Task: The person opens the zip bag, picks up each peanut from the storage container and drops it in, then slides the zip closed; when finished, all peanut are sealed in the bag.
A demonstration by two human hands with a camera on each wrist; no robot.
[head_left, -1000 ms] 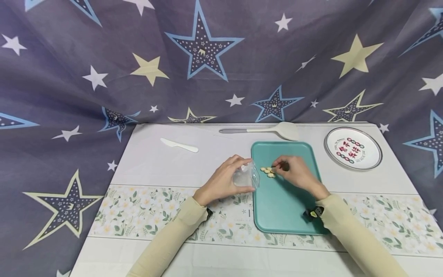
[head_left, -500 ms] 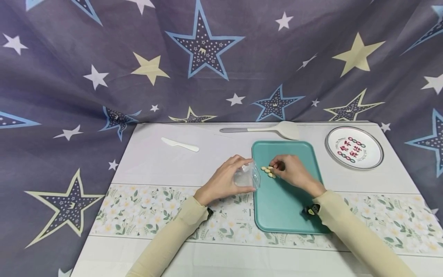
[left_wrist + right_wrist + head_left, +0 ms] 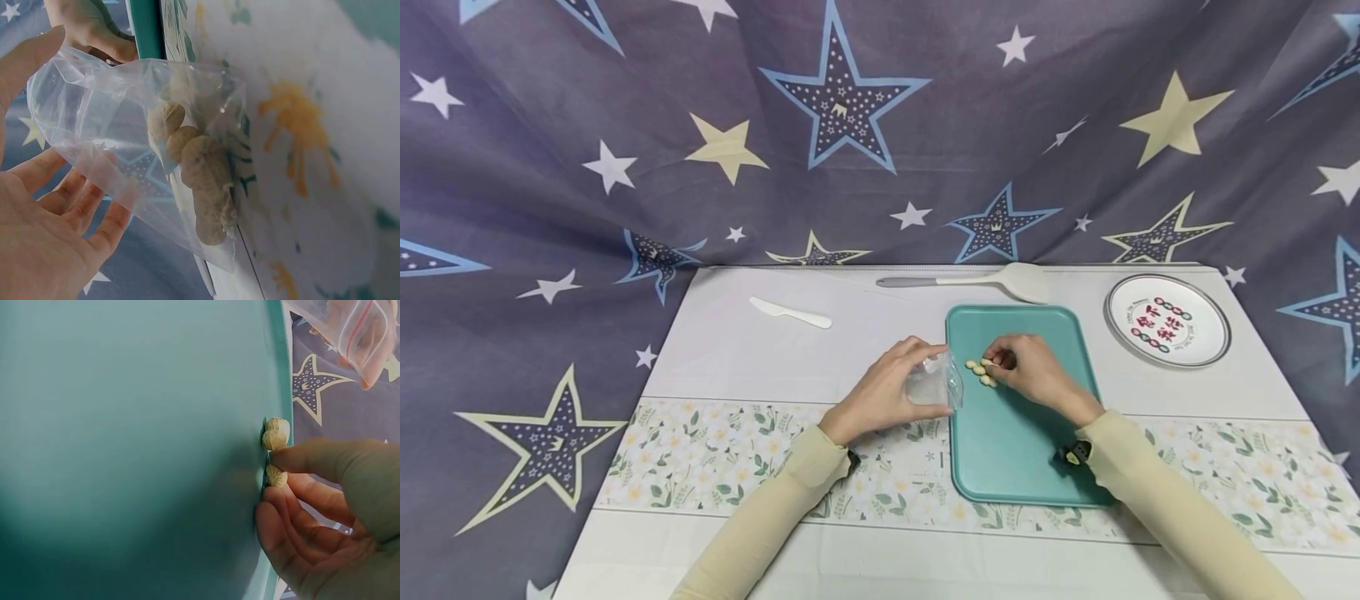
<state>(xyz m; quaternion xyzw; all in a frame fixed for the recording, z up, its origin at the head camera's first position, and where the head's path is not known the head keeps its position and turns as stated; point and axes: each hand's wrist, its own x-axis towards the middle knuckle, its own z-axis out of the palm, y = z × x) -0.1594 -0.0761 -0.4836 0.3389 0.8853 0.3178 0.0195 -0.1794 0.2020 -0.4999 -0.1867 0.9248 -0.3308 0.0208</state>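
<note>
My left hand (image 3: pixel 880 392) holds a clear plastic zip bag (image 3: pixel 931 383) at the tray's left edge, thumb and fingers spread wide at its mouth. Inside the bag lie several unshelled peanuts (image 3: pixel 206 165), seen in the left wrist view. My right hand (image 3: pixel 1039 373) reaches down onto the teal tray (image 3: pixel 1022 450), its thumb and fingertips pinching a peanut (image 3: pixel 276 476). Another peanut (image 3: pixel 276 434) sits right beside the thumb in the right wrist view. More peanuts (image 3: pixel 980 370) lie in a small cluster to the left of the right fingertips.
Behind the tray lies a spatula (image 3: pixel 1024 283) with a grey handle. A white plastic knife (image 3: pixel 790 313) is at the back left, and a round plate (image 3: pixel 1195 321) with red characters stands at the right. A star-patterned curtain (image 3: pixel 850 200) hangs behind the table.
My right hand has shifted very slightly to the left among the peanuts, its fingertips drawn in on one. The left hand and bag stay nearly still.
</note>
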